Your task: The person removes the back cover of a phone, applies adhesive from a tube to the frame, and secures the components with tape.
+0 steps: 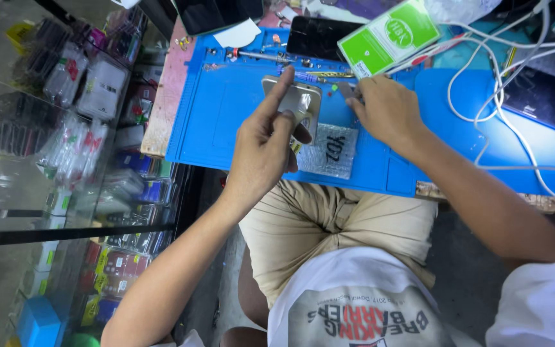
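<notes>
My left hand (263, 144) holds a gold-coloured phone body (293, 101) above the blue work mat (226, 115), index finger stretched along its top edge. My right hand (385, 110) rests on the mat just right of the phone, fingers curled at a small tool or part near the mat's upper strip; what it grips is too small to tell. A silvery bubble-wrap pouch (332, 153) lies under and between the hands.
A black phone (316, 37) and a green-and-white card packet (390, 35) lie at the mat's far edge. White cables (483, 77) loop at the right. A screwdriver (261, 56) lies near the top. A glass display case with packaged goods (65, 128) stands at left.
</notes>
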